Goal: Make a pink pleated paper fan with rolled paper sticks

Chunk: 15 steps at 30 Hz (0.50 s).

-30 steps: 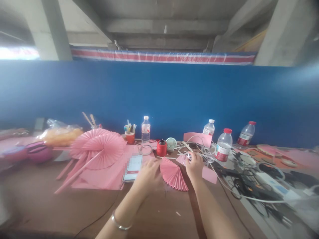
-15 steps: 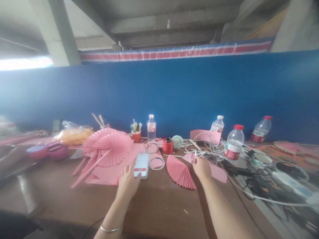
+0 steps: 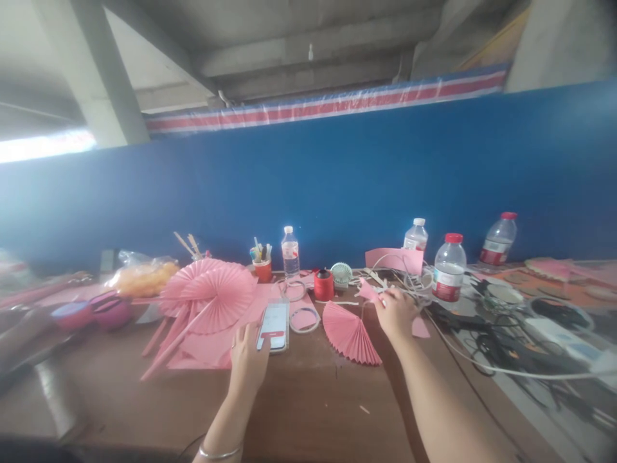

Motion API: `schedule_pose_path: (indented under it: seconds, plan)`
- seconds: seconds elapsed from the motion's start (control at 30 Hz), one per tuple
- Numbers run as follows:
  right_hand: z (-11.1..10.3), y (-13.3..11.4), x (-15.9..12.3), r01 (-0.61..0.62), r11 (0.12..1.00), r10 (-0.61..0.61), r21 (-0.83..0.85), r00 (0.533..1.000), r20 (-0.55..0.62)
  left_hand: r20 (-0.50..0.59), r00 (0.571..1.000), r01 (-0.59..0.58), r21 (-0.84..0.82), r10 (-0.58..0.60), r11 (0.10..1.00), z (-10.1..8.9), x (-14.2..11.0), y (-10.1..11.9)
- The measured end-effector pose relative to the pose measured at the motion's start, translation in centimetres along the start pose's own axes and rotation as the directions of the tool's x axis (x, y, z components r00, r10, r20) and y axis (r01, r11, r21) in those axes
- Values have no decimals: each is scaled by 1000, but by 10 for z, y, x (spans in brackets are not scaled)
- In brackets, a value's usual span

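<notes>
My left hand [image 3: 249, 357] lies flat beside a smartphone [image 3: 274, 321] on the table. Its fingers are outstretched along the phone's left edge, and the thumb is by the lower part of the lit screen. My right hand [image 3: 396, 316] is curled over a strip of pink paper [image 3: 368, 290]; the strip pokes out left of the fingers, and more pink paper shows under the wrist. Their exact hold is partly hidden. Between the hands lies a pleated pink paper fan [image 3: 351, 334], half unfolded. White rings [image 3: 304, 320] lie right of the phone.
Round pink paper fans [image 3: 219, 296] rest on pink sheets at left. A red spool-like object [image 3: 323, 284], a small fan [image 3: 341, 274] and a water bottle [image 3: 290, 256] stand behind. Cables [image 3: 486, 350] and a red-capped bottle [image 3: 449, 269] are at right.
The right hand has shifted slightly, its fingers now curled over the pink strip, whose left end is bent up. My left thumb has drawn back from the phone screen. The view has tilted a little.
</notes>
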State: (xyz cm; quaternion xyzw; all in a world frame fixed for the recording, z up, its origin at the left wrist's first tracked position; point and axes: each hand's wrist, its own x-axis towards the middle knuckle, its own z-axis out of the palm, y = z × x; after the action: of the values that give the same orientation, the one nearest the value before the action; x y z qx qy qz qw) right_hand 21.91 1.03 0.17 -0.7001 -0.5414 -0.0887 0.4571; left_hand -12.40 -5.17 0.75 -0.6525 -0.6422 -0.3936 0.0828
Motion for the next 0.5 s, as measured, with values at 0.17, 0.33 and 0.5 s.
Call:
schedule_pose_path:
  seconds: [0.17, 0.33, 0.5]
  plan:
    - [-13, -26, 9, -45, 782, 63, 621, 998, -7, 29, 990, -128, -245, 139, 961, -9, -7, 38]
    - [-24, -60, -3, -434, 380, -39, 817, 875, 483, 225, 930, -169, -439, 290, 882, -1, 0, 101]
    - [-15, -75, -14, -504, 318, -71, 803, 832, 550, 330, 932, 65, -561, 151, 825, 25, 36, 132]
